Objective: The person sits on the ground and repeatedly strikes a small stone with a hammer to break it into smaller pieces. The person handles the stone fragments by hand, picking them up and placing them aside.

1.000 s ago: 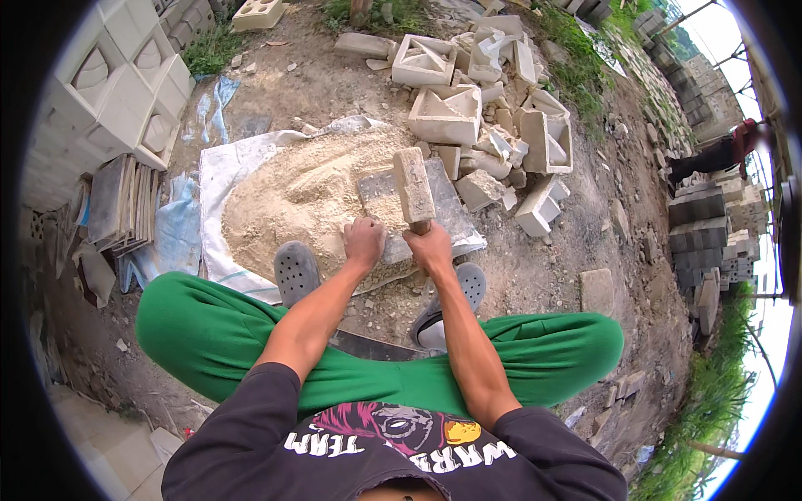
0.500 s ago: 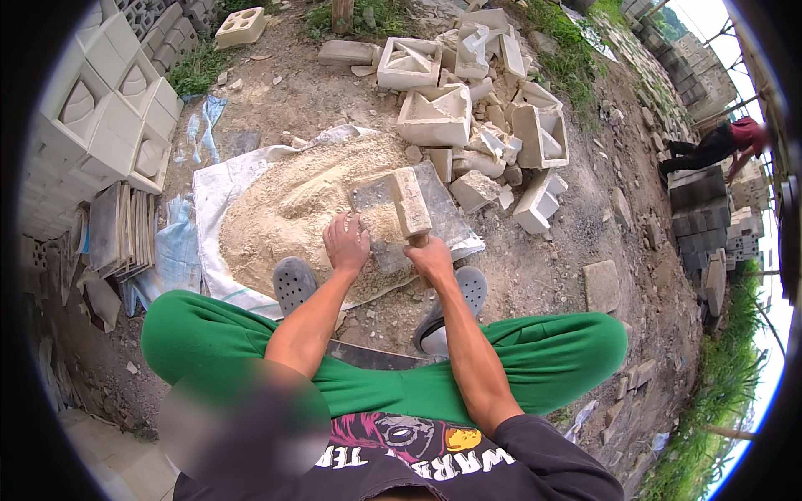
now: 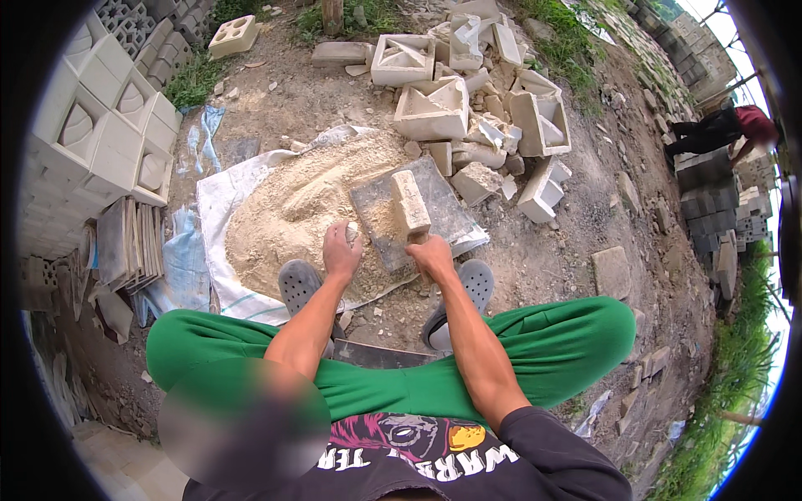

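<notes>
My right hand (image 3: pixel 433 257) is closed round the handle of a mallet with a blocky, dust-covered head (image 3: pixel 409 203). The head is over a flat dark slab (image 3: pixel 441 197) strewn with pale crumbs. My left hand (image 3: pixel 340 253) grips a small pale chunk (image 3: pixel 352 230) between its fingers, just left of the slab's near corner. Beside it spreads a heap of sandy, crushed powder (image 3: pixel 280 221) on a white woven sack (image 3: pixel 219 194). Whether the mallet head touches the slab cannot be made out.
Broken pale moulded blocks (image 3: pixel 432 108) are piled beyond the slab. Patterned blocks (image 3: pixel 104 108) are stacked at left, above thin boards (image 3: pixel 129 242). My grey clogs (image 3: pixel 298 284) flank the near edge of the sack. At far right a person (image 3: pixel 735 129) bends over grey blocks (image 3: pixel 706 175).
My left hand has shifted slightly, and a pale chunk now shows in its fingers. The mallet stays over the slab in my right hand. The whole view has shifted a little.
</notes>
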A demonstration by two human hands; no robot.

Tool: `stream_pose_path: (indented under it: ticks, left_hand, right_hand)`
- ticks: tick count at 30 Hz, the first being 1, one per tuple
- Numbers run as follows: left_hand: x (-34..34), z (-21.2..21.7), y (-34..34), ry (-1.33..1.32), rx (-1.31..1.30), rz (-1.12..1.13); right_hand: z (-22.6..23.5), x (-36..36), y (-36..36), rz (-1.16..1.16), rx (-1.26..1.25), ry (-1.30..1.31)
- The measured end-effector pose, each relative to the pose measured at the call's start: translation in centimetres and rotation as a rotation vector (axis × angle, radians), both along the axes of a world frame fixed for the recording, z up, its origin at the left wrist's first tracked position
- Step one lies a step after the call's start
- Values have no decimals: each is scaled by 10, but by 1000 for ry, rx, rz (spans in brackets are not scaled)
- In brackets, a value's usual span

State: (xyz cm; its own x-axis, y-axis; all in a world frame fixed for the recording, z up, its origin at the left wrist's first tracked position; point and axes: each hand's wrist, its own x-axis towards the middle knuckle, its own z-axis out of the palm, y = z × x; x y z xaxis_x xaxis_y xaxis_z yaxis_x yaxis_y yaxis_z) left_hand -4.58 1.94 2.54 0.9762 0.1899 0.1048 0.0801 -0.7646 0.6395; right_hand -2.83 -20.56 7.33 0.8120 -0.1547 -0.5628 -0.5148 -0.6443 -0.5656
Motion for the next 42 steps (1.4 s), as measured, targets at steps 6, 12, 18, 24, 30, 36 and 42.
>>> stream_pose_path:
  ticks: [6,12,18,24,30,36,42]
  left_hand:
    - [32,14,-30,-119,-42,-209]
    - [42,17,-38,200,-3,-277]
    - [47,8,-40,182,-191,-41]
    - [56,-3,-30,221,-228,-4]
    - [62,3,-40,324,-367,114]
    - [66,1,-30,319,-322,145]
    - [65,0,-26,406,-483,130]
  right_hand:
    - [52,4,12,-63,138,-248]
    - [10,-11,5,-42,8,-155]
    - [17,-7,-3,21,8,-1]
    - [84,13,8,-59,231,-226]
    - [-13,-14,3,-43,130,-288]
    - [-4,0,-5,60,82,-29]
    - [102,28,-4,-31,196,-243]
